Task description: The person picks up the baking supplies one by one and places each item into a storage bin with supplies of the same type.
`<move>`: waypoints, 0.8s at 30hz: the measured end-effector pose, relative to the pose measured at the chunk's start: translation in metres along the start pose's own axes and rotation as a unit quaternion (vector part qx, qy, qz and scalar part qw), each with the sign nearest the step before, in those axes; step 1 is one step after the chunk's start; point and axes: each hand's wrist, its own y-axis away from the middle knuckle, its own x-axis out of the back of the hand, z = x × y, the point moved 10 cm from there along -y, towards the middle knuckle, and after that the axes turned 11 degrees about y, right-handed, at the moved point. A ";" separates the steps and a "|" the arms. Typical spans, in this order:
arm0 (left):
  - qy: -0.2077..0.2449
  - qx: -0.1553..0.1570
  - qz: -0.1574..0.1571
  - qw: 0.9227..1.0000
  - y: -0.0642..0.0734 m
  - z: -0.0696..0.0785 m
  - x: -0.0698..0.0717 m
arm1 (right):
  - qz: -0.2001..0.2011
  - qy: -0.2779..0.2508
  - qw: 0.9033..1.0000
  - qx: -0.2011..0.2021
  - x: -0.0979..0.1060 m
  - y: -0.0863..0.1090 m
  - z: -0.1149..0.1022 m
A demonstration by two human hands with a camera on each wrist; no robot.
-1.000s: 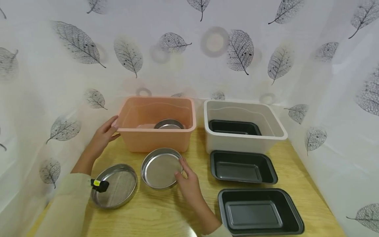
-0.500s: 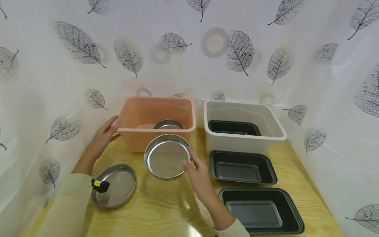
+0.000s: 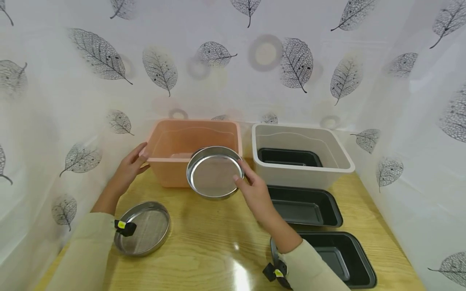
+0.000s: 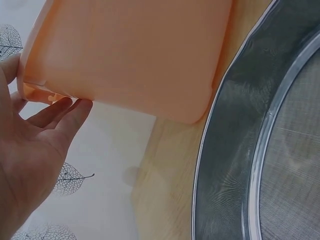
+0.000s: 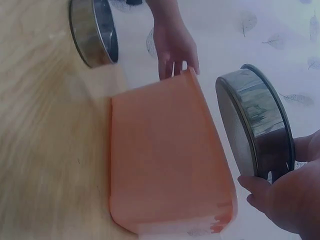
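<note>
My right hand (image 3: 256, 194) pinches the right side of a round metal sieve (image 3: 214, 174), thumb inside the rim and fingers outside. The sieve is raised and tilted at the front rim of a salmon-pink plastic bin (image 3: 193, 173); in the right wrist view its mesh underside shows beside the bin's rim. My left hand (image 3: 127, 171) grips the bin's left rim, with fingers tucked under the lip (image 4: 42, 90). Behind the held sieve, only a sliver of another sieve (image 3: 198, 152) inside the bin shows. A third sieve (image 3: 165, 236) lies on the table below my left forearm.
A white bin (image 3: 302, 173) stands right of the pink one, with a black loaf pan (image 3: 289, 157) inside. Two more dark pans, a smaller pan (image 3: 306, 206) and a larger pan (image 3: 338, 262), lie in front, partly under my right arm. A leaf-print sheet (image 3: 233, 93) encloses the wooden table (image 3: 196, 258).
My right hand has lifted the sieve off the table area and carried it up and rightward to the pink bin's front rim. My left hand stays on the bin.
</note>
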 end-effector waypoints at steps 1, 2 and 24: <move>-0.001 0.000 -0.001 1.000 0.000 0.000 0.000 | -0.001 0.003 1.000 0.001 0.002 -0.004 0.000; -0.001 0.001 -0.002 1.000 0.001 0.000 0.000 | -0.003 0.004 1.000 0.002 0.004 -0.008 -0.001; 0.005 0.007 -0.001 1.000 0.000 -0.001 0.000 | -0.035 -0.036 0.999 -0.003 0.013 -0.112 0.003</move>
